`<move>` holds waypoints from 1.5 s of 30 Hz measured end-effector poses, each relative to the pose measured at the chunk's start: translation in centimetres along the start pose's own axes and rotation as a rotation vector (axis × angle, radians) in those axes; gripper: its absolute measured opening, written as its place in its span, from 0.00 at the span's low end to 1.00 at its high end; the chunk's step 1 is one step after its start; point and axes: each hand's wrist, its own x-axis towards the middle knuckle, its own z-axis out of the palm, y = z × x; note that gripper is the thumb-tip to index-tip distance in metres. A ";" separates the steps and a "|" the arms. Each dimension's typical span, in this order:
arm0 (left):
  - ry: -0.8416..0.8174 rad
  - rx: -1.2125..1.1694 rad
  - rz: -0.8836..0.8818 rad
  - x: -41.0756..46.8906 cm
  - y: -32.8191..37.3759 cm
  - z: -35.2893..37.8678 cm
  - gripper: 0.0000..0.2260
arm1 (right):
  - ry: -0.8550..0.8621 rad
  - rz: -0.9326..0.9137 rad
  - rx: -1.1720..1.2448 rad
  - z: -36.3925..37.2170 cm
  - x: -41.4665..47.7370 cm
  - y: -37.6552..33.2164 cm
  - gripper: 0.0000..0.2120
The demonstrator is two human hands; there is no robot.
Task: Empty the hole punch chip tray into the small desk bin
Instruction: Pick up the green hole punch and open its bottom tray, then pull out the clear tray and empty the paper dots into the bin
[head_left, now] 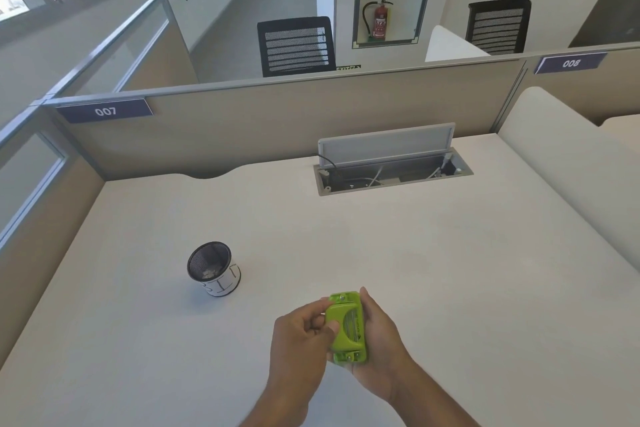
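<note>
Green hole punch [347, 326] is resting in my cupping right hand [379, 340]; left hand [301, 333] is pinching its edge. I am judging: carry level toward desk bin [213, 269].

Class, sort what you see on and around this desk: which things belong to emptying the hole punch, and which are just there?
Belongs to the job:
green hole punch, held in left hand and right hand
small desk bin, on the desk

Just there:
open cable box
office chairs
fire extinguisher

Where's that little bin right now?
The small desk bin stands upright on the white desk, to the left of and beyond both hands, which hold the green hole punch.
</note>
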 end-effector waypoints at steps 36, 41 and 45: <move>-0.066 -0.697 -0.197 0.7 0.8 -4.0 0.12 | -0.047 -0.078 0.011 -0.9 0.1 -0.7 0.34; 0.039 -0.470 -0.166 2.9 -1.3 -5.3 0.10 | -0.034 -0.081 0.000 -1.1 0.2 -0.7 0.34; 0.179 -0.263 -0.177 5.5 -4.4 -6.3 0.03 | -0.031 -0.082 -0.013 -1.0 0.1 -0.7 0.35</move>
